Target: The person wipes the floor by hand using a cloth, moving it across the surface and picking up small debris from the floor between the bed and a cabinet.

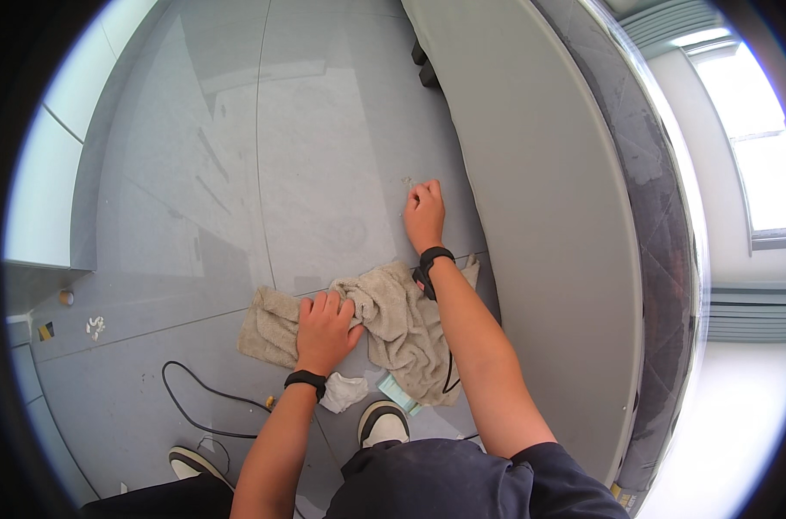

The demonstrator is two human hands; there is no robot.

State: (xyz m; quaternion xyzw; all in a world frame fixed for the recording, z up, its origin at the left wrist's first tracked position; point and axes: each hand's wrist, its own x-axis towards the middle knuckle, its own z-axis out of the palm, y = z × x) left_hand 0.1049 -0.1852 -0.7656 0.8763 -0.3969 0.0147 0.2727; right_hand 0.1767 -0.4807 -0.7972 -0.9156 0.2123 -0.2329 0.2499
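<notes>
My left hand (324, 327) lies palm down on a crumpled beige towel (402, 316), fingers out over the cloth and thumb apart. The towel is spread on the grey tiled floor, bunched up to the right of that hand. Farther ahead, close to the bed's side, my right hand (424, 210) is closed with its fingertips low at the floor. A small pale scrap (407, 181) shows beside those fingers; what they pinch, if anything, is hidden. My right forearm passes over the towel's right part.
A bed with a grey side panel (549, 216) runs along the right. By my shoes lie a white crumpled tissue (344, 392), a pale green packet (398, 393) and a black cable (178, 400). Litter (95, 327) and a small roll (66, 297) lie near the white cabinet (51, 186).
</notes>
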